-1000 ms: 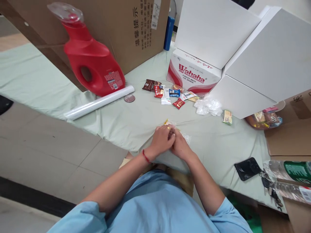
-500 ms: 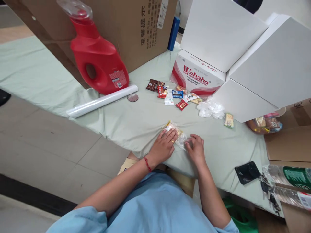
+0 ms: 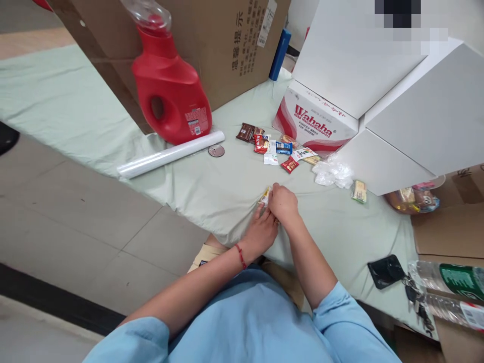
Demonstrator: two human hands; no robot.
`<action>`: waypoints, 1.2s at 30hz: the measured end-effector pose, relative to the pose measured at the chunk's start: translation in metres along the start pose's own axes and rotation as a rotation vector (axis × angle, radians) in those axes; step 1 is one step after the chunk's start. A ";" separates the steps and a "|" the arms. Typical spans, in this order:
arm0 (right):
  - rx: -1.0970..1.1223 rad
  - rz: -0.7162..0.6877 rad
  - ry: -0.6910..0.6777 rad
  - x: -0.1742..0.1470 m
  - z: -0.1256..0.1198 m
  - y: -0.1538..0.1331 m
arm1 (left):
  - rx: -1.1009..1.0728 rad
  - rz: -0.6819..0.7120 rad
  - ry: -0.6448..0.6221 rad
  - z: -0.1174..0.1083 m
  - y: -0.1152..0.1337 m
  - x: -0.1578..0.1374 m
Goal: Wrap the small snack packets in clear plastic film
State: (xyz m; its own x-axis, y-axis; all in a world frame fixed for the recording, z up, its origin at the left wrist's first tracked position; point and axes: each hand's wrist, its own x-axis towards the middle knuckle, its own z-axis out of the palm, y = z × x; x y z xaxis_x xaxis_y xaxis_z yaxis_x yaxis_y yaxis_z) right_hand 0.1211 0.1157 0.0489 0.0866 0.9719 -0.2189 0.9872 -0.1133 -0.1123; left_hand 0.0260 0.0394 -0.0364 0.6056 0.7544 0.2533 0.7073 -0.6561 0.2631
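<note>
A small snack packet (image 3: 264, 195) in clear and yellow wrapping lies on the cloth-covered table in front of me. My left hand (image 3: 260, 232) rests on its near part, fingers stretched out and pressing down. Across it comes my right hand (image 3: 284, 202), its fingers closed at the packet's right side. Most of the packet is hidden beneath both hands, so only its upper left corner shows. Beyond the hands lie several small wrapped snacks, among them a red packet (image 3: 289, 165), a blue packet (image 3: 284, 147) and a brown packet (image 3: 245, 132).
A white plastic roll (image 3: 172, 154) and a round metal disc (image 3: 216, 150) lie near a red jug (image 3: 172, 96). Behind stand a cardboard box (image 3: 212, 60) and a Wahaba-style red-white carton (image 3: 313, 123). Crumpled clear plastic (image 3: 333, 172) lies right; bottles (image 3: 449, 277) and keys (image 3: 418, 302) sit further right.
My right hand has moved left and forward from the packet's right end to above it, beside the left fingers. The left hand stays on the packet. The view has shifted slightly.
</note>
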 end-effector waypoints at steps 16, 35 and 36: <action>-0.010 0.030 -0.055 -0.008 -0.001 -0.016 | -0.113 0.005 0.117 -0.003 -0.003 -0.014; 1.543 0.258 0.799 -0.059 0.026 0.257 | -0.236 0.129 0.343 -0.011 -0.007 -0.022; 1.575 0.319 0.880 -0.055 0.024 0.285 | -0.227 0.141 0.332 -0.012 -0.007 -0.021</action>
State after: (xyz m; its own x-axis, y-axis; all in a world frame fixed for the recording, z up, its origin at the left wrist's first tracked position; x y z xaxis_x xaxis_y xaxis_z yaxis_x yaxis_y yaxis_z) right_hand 0.3942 0.0253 0.0056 0.7743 0.6313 0.0428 -0.0633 0.1446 -0.9875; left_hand 0.0043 0.0281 -0.0322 0.5137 0.6341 0.5779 0.5056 -0.7679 0.3932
